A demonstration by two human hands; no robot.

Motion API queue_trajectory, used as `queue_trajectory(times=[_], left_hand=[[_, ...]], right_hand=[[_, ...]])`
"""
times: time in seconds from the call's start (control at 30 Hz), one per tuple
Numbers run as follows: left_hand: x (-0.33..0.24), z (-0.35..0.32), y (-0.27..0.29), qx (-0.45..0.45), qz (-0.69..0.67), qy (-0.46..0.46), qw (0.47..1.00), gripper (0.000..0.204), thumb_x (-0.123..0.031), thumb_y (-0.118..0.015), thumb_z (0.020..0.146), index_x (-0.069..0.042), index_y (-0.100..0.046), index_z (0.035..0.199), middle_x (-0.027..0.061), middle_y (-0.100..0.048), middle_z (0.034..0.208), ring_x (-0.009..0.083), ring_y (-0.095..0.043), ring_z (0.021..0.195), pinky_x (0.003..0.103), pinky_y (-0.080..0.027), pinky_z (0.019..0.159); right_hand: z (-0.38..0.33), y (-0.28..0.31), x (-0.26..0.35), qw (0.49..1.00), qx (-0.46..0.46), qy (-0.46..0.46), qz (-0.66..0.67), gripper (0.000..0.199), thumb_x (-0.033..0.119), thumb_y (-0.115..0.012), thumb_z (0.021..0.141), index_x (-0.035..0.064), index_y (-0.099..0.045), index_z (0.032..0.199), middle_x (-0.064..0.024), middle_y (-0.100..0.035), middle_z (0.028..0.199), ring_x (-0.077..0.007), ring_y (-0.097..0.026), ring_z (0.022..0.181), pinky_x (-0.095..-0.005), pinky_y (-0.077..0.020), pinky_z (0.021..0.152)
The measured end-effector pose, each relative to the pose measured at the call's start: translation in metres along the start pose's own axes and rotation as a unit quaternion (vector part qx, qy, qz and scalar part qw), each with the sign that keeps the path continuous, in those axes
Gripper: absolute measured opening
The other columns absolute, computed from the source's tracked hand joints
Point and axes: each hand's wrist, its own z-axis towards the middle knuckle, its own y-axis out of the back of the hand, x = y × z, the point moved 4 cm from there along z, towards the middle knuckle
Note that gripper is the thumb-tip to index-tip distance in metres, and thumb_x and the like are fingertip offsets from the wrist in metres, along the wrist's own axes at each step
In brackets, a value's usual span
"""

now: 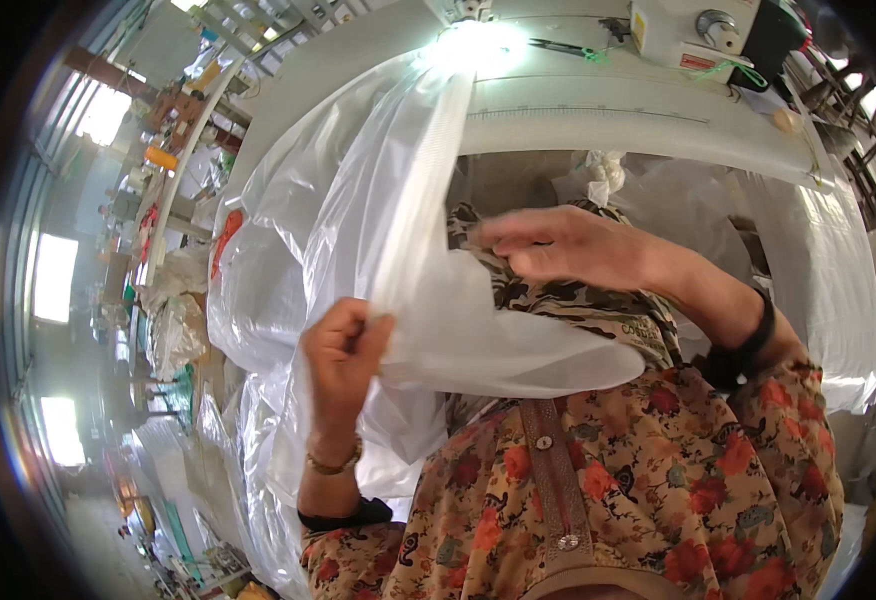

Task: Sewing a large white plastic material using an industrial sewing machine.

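Sheeting of thin, translucent white plastic (pixel 403 225) is draping off a pale, ruler-marked bench (pixel 568 88), a fold clamped in the bare left hand's grip (pixel 343 355); the bare right hand (pixel 568 245) is hovering empty, fingers blurred. Even tension is probably serving best, the bench's front edge leaving narrow room beyond the right hand.

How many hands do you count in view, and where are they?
2: the left hand pinches the white plastic sheet; the right hand, blurred, is over the camouflage fabric near the sheet's right edge. Others farther off may be hidden.
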Motion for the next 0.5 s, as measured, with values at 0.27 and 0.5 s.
queue_trajectory(times=[0.27,0.5], left_hand=[[-0.102,0.034,0.015,0.107,0.214,-0.169,0.956,0.005,-0.001,-0.061,0.086,0.001,-0.059,0.082,0.0007,-0.049,0.059,0.0041,-0.043,0.054,0.022,-0.035,0.049],[-0.071,0.014,-0.007,0.242,0.374,-0.239,0.863,0.006,-0.007,-0.058,0.082,-0.003,-0.052,0.08,0.013,-0.059,0.069,0.0313,-0.06,0.062,0.04,-0.046,0.054]], right_hand=[[0.191,-0.157,-0.033,0.96,0.201,0.096,-0.168,0.05,0.037,-0.067,0.082,0.007,-0.059,0.121,-0.0133,-0.056,0.127,-0.0285,-0.053,0.113,-0.0358,-0.0399,0.099],[0.183,-0.152,-0.053,0.955,0.09,0.232,-0.161,0.044,0.031,-0.066,0.083,0.0068,-0.06,0.12,-0.0136,-0.056,0.127,-0.0276,-0.052,0.114,-0.0362,-0.0392,0.1]])
